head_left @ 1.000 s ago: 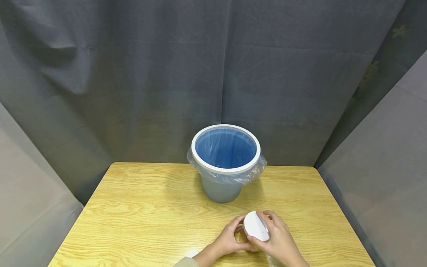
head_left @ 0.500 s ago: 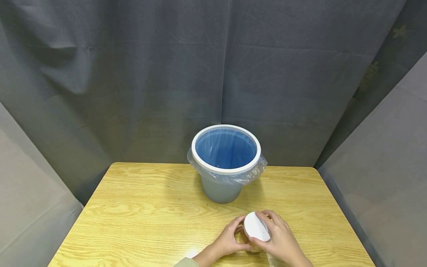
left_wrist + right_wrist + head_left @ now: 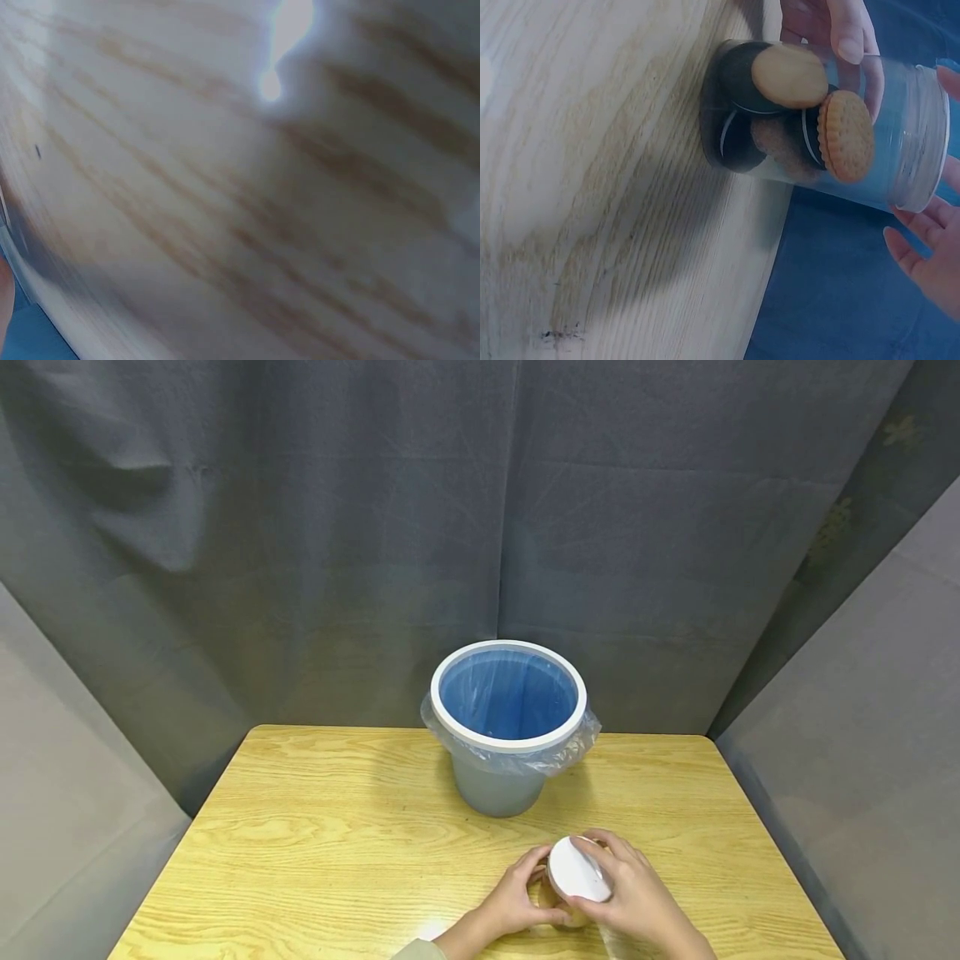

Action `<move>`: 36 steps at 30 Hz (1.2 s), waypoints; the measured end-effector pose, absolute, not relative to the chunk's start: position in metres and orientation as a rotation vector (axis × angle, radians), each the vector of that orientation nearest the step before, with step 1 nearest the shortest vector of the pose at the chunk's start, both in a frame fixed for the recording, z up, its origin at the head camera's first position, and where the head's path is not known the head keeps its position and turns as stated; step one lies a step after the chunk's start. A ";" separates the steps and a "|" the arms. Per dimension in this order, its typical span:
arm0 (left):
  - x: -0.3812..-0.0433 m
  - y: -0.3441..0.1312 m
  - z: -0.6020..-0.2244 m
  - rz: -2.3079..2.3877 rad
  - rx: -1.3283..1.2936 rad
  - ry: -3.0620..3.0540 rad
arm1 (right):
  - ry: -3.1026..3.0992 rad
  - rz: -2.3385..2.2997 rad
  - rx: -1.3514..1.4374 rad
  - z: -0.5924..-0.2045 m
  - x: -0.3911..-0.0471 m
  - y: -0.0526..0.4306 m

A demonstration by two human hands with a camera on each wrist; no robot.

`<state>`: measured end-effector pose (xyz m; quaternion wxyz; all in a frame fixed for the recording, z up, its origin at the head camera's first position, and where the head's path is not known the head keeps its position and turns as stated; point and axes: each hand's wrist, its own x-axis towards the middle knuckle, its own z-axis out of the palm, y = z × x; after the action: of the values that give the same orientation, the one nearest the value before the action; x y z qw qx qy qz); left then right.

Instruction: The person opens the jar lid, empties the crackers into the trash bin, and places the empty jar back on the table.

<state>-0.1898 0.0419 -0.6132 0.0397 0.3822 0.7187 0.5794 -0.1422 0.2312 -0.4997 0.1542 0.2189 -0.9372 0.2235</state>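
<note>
A clear jar [image 3: 889, 139] stands on the table near its front edge, capped by a white round lid [image 3: 573, 870]. Inside it the right wrist view shows dark sandwich cookies [image 3: 739, 142], a pale cookie [image 3: 789, 75] and a golden sandwich cookie [image 3: 849, 136] with a scalloped edge. My left hand [image 3: 510, 902] grips the jar's side, thumb in front and fingers behind. My right hand [image 3: 630, 893] holds the lid, fingers and thumb curled about its rim. The left wrist view holds mostly blurred wood grain, with a bit of skin at its left edge.
Behind the jar, a grey bin [image 3: 498, 785] with a white rim and a clear plastic liner [image 3: 573, 747] stands at the table's back edge. Grey curtains [image 3: 337, 543] close off the back of the wooden table [image 3: 315, 843], with pale panels at both sides.
My right hand and wrist have turned a little to the right around the lid, which has shifted very slightly the same way. My left hand and the bin have kept their places.
</note>
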 end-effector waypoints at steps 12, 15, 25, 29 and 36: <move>-0.188 0.042 -0.610 1.795 1.174 2.202 | -2.683 0.631 0.743 -0.496 -0.147 0.236; -0.189 0.042 -0.610 1.789 1.172 2.201 | -2.696 0.634 0.758 -0.495 -0.148 0.237; -0.188 0.042 -0.610 1.783 1.163 2.201 | -2.703 0.634 0.829 -0.491 -0.150 0.240; -0.188 0.042 -0.610 1.781 1.171 2.208 | -2.691 0.633 0.867 -0.490 -0.150 0.242; -0.181 0.038 -0.588 1.800 1.200 2.201 | -2.707 0.628 0.940 -0.487 -0.154 0.246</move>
<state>-0.1807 0.0382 -0.5877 0.0278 0.3886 0.7129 0.5831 -0.1543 0.2456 -0.4870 0.1040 0.3186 -0.9177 0.2130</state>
